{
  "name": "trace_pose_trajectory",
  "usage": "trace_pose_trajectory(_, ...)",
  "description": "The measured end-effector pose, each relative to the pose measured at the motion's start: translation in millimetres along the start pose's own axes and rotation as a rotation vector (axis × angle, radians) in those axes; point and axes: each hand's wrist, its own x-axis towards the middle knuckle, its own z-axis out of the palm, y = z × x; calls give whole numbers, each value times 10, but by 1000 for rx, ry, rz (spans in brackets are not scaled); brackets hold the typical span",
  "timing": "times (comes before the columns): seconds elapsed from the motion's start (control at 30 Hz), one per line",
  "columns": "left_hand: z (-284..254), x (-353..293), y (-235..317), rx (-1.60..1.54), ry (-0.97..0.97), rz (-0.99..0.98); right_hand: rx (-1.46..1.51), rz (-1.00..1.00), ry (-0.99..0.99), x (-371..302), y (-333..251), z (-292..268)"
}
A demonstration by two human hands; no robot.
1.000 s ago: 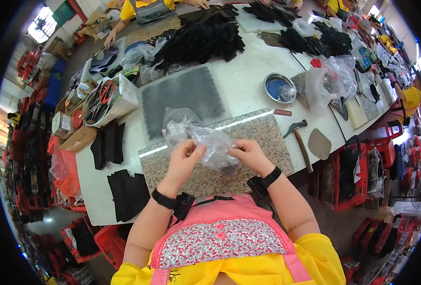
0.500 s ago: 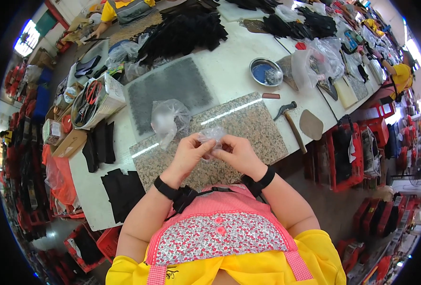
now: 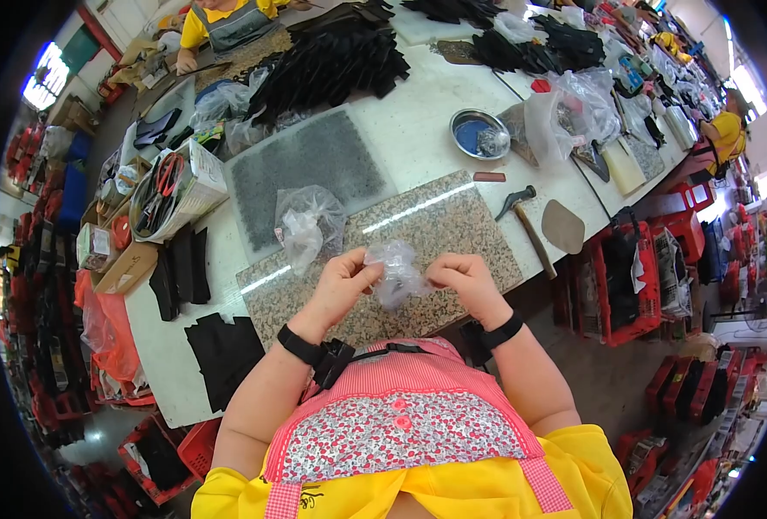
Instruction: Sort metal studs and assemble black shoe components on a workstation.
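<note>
A small clear plastic bag [image 3: 396, 275] is stretched between my hands above the speckled stone slab [image 3: 435, 216]. My left hand [image 3: 347, 281] pinches its left edge between thumb and fingers. At the opposite edge, my right hand [image 3: 468, 281] has its fingertips pressed together on the plastic. What lies inside the bag is too hazy to make out. Just beyond my left hand, a second crumpled clear bag [image 3: 310, 227] rests across the slab and a dark grey mat [image 3: 305, 164].
A hammer [image 3: 530, 229] and a rounded brown pad [image 3: 563, 227] lie to the right. Farther off stand a metal bowl [image 3: 480, 134] and a heap of black strips [image 3: 331, 69]. Left are a tool container [image 3: 180, 195] and black pieces [image 3: 223, 355]. A co-worker [image 3: 236, 22] sits across the table.
My hands have drawn apart, the right one moving rightward, and the small bag between them has spread out. The co-worker across the table has shifted further into view.
</note>
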Motion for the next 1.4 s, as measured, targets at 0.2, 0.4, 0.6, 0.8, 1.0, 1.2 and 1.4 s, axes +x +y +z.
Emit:
trace_pose_trajectory(0.2, 44, 49, 107, 295, -195, 43, -340, -70, 12, 89, -8, 89)
trace_pose_trajectory(0.4, 144, 107, 38, 202, -157, 253, -190, -99, -77, 124, 116, 333)
trace_pose_trajectory(0.6, -6, 76, 16, 664, 97, 77, -179, -16, 136, 207, 126, 108)
trace_pose_trajectory(0.8, -90, 77, -301, 994, 233, -122, 653, 178, 190, 140, 176, 153)
trace_pose_trajectory(1.0, -53, 288, -407, -528, -26, -501, 694, 276, 74, 140, 345, 220)
trace_pose_trajectory(1.2, 80, 536, -420, -695, 258, -394, 716, 258, 84, 185, 525, 332)
trace_pose_trajectory(1.4, 221, 579, -493, -594, 296, -348, 540, 125, 84, 212, 519, 472)
